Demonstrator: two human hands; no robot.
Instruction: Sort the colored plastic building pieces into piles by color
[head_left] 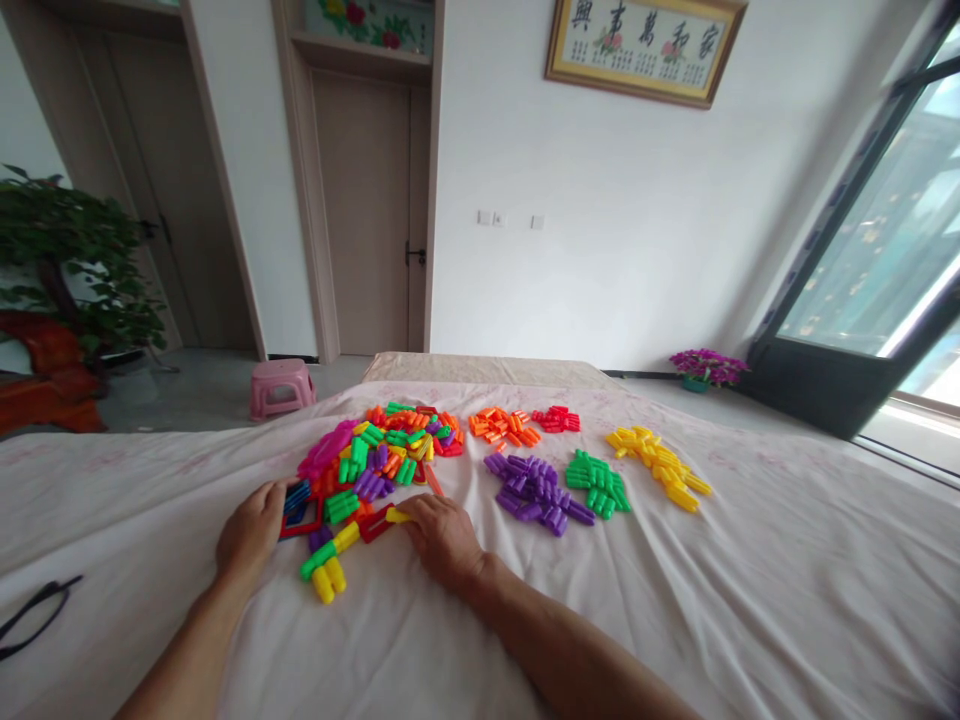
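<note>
A mixed heap of plastic building pieces (390, 465) in green, orange, purple, red and yellow lies between and beyond my hands on the cloth. At the heap's left edge, my left hand (251, 528) is closed at a dark blue plastic piece (297, 497), beside a red square frame (304, 528). The fingertips there are partly hidden. My right hand (444, 540) pinches a yellow plastic piece (400, 516) next to a red piece (375, 524). Near me lie joined-looking green and yellow pieces (328, 577).
Sorted piles lie to the right: orange (504, 427), red (556, 419), purple (536, 493), green (596, 482) and yellow (660, 465). A magenta item (327, 450) borders the heap. Black-framed glasses (37, 612) rest at far left. A pink stool (282, 388) stands beyond the wrinkled cloth (787, 590).
</note>
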